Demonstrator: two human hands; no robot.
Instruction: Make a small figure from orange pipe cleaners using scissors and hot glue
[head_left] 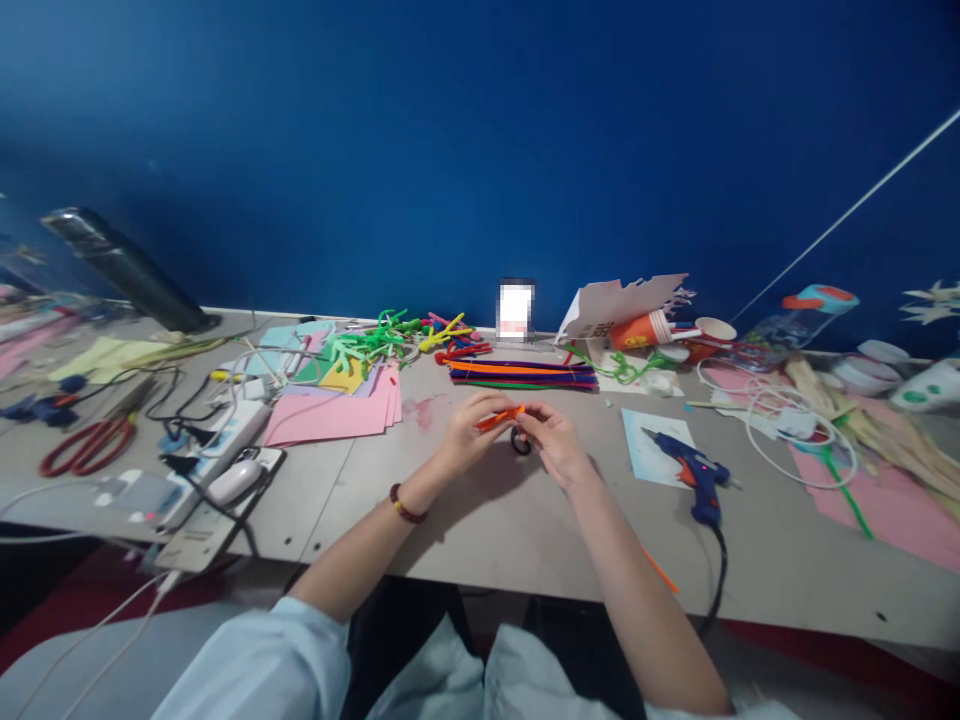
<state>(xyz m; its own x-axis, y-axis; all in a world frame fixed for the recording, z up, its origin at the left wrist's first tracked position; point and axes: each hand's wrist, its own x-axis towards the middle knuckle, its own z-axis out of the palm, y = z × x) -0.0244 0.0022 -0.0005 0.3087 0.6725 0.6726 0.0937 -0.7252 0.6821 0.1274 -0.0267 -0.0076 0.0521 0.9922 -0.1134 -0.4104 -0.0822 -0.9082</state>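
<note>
An orange pipe cleaner [501, 418] lies bent between my two hands above the middle of the table. My left hand [471, 432] has its fingers closed round one part of it. My right hand [556, 438] pinches the other end, fingertips near those of the left. Just under the right fingers shows a black ring [520, 441], perhaps a scissor handle; I cannot tell whether it is held or lies on the table. Another orange strip [660, 570] rests by my right forearm, partly hidden by it.
Behind the hands lies a bundle of coloured pipe cleaners [521, 375]. A blue glue gun [694, 470] rests at the right, its cord running off the front edge. Pink paper [330, 418], a power strip [217, 460] and red-handled scissors [90, 445] are on the left.
</note>
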